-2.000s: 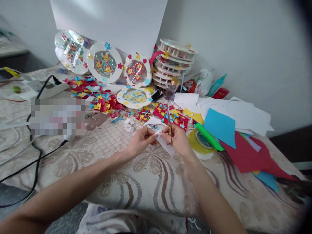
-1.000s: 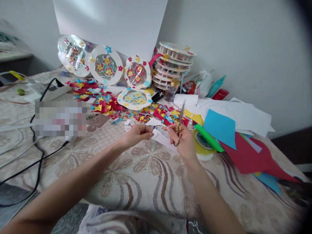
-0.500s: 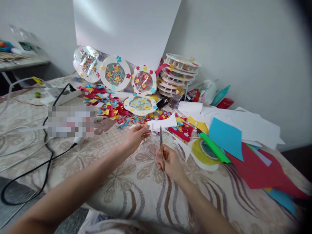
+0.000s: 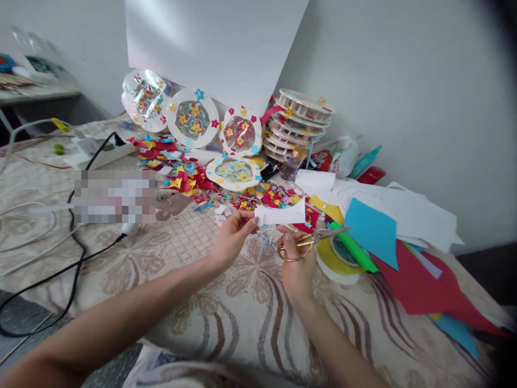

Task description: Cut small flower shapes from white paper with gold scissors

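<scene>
Between the thumb and fingers of my left hand (image 4: 236,237) is one end of a white paper strip (image 4: 283,215), which stretches out to the right above the table. My right hand (image 4: 298,264) has its fingers in the gold handles of a pair of scissors (image 4: 309,241). The blades point right, away from the strip, over a green strip (image 4: 351,243). Small white paper pieces (image 4: 222,213) lie just behind my left hand. Colourful paper scraps (image 4: 278,196) are spread beyond the strip.
Flower-decorated white paper discs (image 4: 193,118) lean against a white board (image 4: 210,48), beside a stack of white rings (image 4: 299,126). At right lie blue card (image 4: 371,229), red card (image 4: 424,285) and a yellow tape roll (image 4: 337,256). A black cable (image 4: 83,248) loops at left.
The scissors have swung from pointing away from me to pointing right, off the strip. My left hand and the strip have shifted slightly right. Small white pieces now show behind that hand.
</scene>
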Demonstrator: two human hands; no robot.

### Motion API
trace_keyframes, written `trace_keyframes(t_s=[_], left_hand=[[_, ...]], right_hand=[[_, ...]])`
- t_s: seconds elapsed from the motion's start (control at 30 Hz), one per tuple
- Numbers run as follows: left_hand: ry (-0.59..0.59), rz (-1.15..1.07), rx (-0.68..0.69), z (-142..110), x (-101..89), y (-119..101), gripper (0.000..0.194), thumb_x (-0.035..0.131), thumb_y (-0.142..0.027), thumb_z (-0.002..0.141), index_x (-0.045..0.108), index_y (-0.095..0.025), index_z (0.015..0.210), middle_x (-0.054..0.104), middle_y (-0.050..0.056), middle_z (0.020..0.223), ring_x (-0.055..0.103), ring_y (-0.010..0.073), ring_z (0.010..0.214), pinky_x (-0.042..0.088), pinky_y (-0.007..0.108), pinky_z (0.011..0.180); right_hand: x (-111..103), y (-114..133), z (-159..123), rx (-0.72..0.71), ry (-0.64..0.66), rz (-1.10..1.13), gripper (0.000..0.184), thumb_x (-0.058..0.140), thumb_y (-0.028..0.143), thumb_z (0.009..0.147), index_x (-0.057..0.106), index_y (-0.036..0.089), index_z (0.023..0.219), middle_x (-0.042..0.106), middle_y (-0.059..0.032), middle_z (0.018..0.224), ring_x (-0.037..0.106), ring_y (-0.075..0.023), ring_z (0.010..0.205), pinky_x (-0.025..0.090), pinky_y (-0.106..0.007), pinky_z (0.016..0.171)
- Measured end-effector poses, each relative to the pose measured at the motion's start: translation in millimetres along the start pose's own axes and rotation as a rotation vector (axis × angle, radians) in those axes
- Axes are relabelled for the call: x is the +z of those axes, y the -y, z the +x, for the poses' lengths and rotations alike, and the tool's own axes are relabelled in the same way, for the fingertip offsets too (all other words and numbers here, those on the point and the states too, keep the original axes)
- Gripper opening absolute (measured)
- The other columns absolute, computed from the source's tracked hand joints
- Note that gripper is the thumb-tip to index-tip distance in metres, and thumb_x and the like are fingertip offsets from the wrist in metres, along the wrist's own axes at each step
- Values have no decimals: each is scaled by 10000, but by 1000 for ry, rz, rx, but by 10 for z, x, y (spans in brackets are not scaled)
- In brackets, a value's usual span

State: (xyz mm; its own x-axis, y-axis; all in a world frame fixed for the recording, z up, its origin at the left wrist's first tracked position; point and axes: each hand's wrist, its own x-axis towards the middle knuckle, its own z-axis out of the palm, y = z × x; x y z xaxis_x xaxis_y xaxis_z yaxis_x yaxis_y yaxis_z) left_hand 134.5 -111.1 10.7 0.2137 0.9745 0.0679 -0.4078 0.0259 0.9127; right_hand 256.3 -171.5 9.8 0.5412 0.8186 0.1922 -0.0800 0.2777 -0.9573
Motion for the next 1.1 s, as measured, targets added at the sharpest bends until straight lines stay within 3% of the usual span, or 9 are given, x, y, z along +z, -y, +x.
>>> trace_keyframes(t_s=[0.1,0.23,0.33,0.47,0.57,0.77,1.1], left_hand=[[-10,25,39,-20,18,-42,281,713,-357,706,588,-147,844,576,-11,752,539,86,650,449,217,639],[-15,-10,34,-1,9,-59,266,715,-342,703,597,-144,836,585,-8,756,537,84,649,443,216,642],[-42,-113,-39,40,-19,-57,258,728,-323,686,612,-134,817,576,-16,726,516,67,621,428,203,632],[-75,-230,-89,91,-52,-97,243,751,-298,658,615,-132,774,560,-26,665,508,61,596,420,200,625],[-101,-306,-80,126,-69,-148,237,768,-270,641,619,-133,764,575,-22,684,523,60,611,429,203,645],[-93,-340,-57,123,-62,-169,251,774,-276,648,632,-124,789,589,-15,712,533,59,632,434,198,662],[-48,-294,-106,14,5,-74,212,765,-258,669,649,-129,792,579,-15,720,541,61,627,449,197,654]], right_hand=[[-9,-51,0,31,26,-36,313,637,428,770,407,225,832,654,-77,979,554,-129,629,459,-281,610],[-29,-134,-20,41,57,-101,293,634,429,787,430,221,817,572,11,727,521,-126,608,421,-250,585],[-30,-139,-71,36,208,-177,287,574,479,826,440,226,807,447,54,617,448,-118,544,381,-243,547],[-10,-60,-173,-1,491,-308,368,397,592,873,453,230,910,427,33,689,421,-136,592,368,-267,579],[-5,-16,-221,42,622,-378,413,355,624,870,444,221,864,372,44,651,361,-127,554,316,-262,532],[-2,-43,-179,92,659,-501,423,335,611,884,399,217,745,352,51,611,351,-123,554,281,-259,525],[75,10,-143,153,621,-411,484,337,683,839,363,221,698,348,50,623,344,-118,561,296,-253,523]])
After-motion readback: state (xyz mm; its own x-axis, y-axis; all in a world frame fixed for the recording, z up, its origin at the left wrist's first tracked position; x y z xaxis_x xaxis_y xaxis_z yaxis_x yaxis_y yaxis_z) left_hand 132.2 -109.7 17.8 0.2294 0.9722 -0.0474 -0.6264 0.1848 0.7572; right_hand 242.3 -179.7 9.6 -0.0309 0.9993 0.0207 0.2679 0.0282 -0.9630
